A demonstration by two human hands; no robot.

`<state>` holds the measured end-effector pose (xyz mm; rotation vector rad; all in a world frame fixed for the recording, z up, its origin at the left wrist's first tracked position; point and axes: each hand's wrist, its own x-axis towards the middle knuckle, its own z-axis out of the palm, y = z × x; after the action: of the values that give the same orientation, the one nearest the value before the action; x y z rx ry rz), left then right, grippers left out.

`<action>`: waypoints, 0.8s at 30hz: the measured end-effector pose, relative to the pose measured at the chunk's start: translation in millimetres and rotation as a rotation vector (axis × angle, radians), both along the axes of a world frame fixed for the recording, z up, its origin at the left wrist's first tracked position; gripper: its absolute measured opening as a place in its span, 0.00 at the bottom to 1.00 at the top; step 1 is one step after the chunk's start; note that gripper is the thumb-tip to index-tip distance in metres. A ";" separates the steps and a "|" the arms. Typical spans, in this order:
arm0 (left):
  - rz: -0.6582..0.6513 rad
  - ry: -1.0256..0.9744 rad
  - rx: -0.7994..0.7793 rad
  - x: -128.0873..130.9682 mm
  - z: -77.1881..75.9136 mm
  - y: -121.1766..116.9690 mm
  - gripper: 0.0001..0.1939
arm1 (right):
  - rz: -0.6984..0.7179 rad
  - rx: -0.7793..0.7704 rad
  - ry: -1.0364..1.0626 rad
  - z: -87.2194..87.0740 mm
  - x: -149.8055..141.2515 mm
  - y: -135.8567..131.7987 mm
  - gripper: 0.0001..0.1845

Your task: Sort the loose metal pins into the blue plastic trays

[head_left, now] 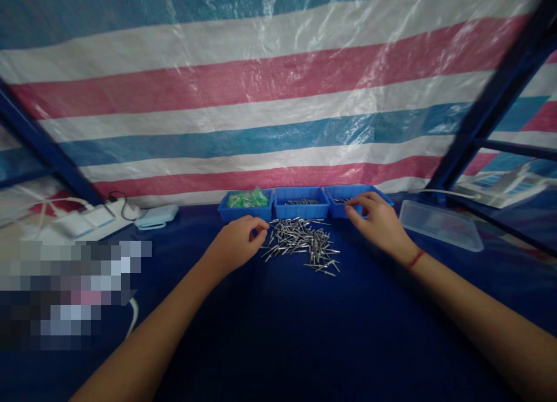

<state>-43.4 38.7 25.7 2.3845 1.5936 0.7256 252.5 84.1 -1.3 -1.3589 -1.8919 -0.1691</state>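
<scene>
Blue table (278,332) under left hand (237,242) and right hand (378,222), metal-pin pile (300,239) just right of left hand, blue bin (338,209) at right hand, both hands half-curled, can't tell if gripping; looks like pin-by-pin handling, next move calls for light pinch.

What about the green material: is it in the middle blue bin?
No, the green material sits in the left blue bin, while the middle bin holds thin metal pieces.

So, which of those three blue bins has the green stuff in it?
The leftmost bin, just beyond the left hand. Its green contents set it apart: the middle bin and rightmost bin show thin metal pieces instead.
</scene>
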 end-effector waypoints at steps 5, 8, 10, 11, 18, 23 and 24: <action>-0.062 0.211 -0.169 -13.9 -9.9 3.6 0.10 | 0.102 -0.020 -0.001 -0.1 -13.3 -10.9 0.10; -0.085 0.245 -0.181 -17.8 -11.0 4.6 0.08 | 0.143 -0.040 0.008 -0.1 -18.9 -15.5 0.10; -0.064 0.238 -0.165 -17.3 -8.1 4.4 0.08 | 0.179 -0.055 0.025 0.5 -22.7 -18.9 0.09; -0.056 0.210 -0.149 -15.4 -5.9 3.7 0.08 | 0.202 -0.059 0.030 1.2 -24.9 -21.2 0.09; -0.174 -0.411 -0.206 29.5 -3.8 -19.0 0.08 | 0.441 -0.145 0.179 10.1 -50.6 -50.8 0.09; -0.308 -0.641 -0.421 51.1 -12.8 -35.8 0.09 | 0.594 -0.282 0.382 14.7 -64.3 -67.4 0.09; -0.326 -0.668 -0.448 52.1 -13.7 -36.9 0.09 | 0.617 -0.289 0.408 15.5 -65.1 -69.0 0.08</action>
<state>8.7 1.8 12.1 1.7503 0.9391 0.8587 187.4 15.1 14.2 -0.8344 -1.9237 0.6602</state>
